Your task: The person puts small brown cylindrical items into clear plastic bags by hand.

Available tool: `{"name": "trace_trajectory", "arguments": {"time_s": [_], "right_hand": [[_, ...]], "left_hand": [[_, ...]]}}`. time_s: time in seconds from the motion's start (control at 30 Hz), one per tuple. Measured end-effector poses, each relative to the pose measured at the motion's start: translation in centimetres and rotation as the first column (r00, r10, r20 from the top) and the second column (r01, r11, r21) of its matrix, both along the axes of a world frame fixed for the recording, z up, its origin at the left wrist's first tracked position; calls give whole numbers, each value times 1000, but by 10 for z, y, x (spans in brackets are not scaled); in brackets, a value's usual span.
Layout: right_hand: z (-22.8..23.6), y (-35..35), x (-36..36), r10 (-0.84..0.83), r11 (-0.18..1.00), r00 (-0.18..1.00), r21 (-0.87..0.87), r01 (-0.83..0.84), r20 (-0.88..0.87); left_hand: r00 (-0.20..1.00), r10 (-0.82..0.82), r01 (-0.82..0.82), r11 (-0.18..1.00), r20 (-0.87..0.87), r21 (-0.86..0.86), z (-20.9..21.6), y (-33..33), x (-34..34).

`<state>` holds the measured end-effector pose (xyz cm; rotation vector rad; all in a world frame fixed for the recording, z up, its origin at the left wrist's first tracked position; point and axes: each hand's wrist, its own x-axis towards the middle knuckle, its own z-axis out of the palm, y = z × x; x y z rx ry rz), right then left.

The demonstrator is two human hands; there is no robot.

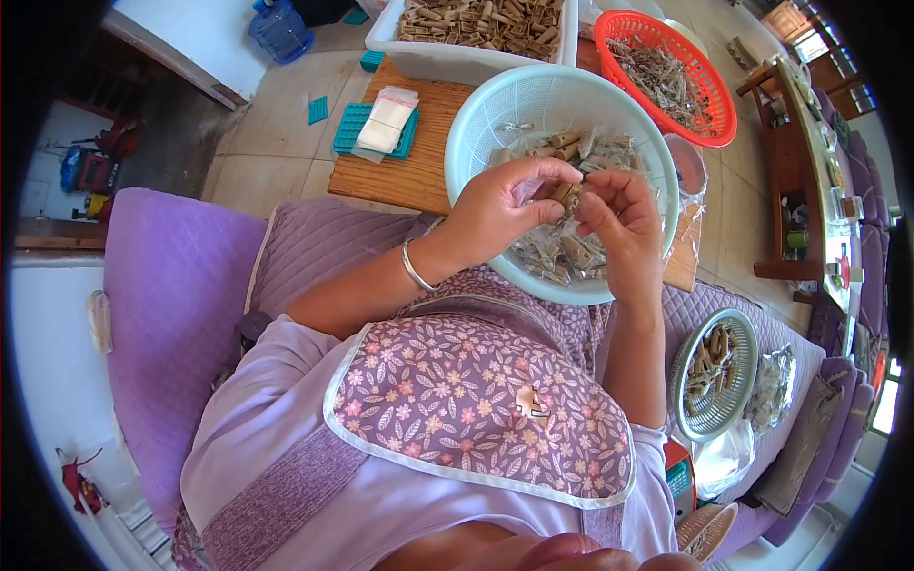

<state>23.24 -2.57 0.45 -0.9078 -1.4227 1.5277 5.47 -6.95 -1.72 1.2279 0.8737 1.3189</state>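
Over a large pale blue plastic basket (464, 124) both my hands meet, fingertips close together. My left hand (514, 205) is closed in a pinch on a small tan wooden-looking piece (569, 196). My right hand (621, 221) pinches the same piece from the other side, thumb and forefinger bent in. Its exact kind is too small to tell, and the fingers partly cover it. Below my hands, the basket holds many clear plastic packets (571, 252) with similar tan pieces inside. Several loose tan pieces (564, 145) show near its far side.
A wooden table (426, 171) carries a white bin (447, 65) of tan pieces, a red basket (721, 95) of small items and a teal tray (350, 127) topped with a stack of clear bags (387, 119). On the sofa at right sits a grey-green basket (693, 419) of pieces.
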Motion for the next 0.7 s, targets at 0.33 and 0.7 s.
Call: {"name": "trace_trajectory", "arguments": {"time_s": [0.33,0.7], "right_hand": [[-11,1,1,-54,964,926,-263,-50,-375],[-10,-5,-7,-107,963,902,-268,-11,-419]], "left_hand": [[953,-8,26,998,-304,53,1,-3,-5],[905,139,-51,974,-403,221,10,-5,-5]]}}
